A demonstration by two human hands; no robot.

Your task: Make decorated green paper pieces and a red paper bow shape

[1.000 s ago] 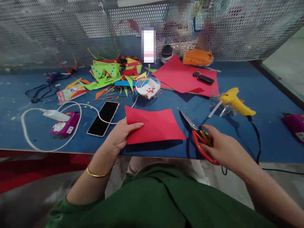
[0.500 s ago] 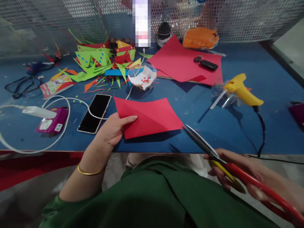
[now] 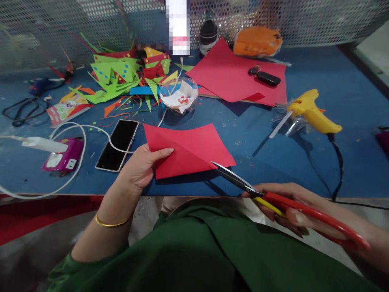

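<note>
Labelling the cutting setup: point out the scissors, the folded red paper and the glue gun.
scissors (image 3: 234,178): head view, on the blades.
folded red paper (image 3: 194,144): head view, mid-sheet.
glue gun (image 3: 313,111): head view, yellow body.

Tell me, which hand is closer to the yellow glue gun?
Right. The right hand holds scissors below the glue gun; the left hand holds red paper far off.

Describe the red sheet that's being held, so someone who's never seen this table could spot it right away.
On the blue table, look at the near edge, right of the black phone. The red sheet lies there alone, creased on a diagonal, with the left hand pinching its near left corner and the scissors in the right hand at its right edge. The other red sheets lie farther back under a black key fob.
</note>
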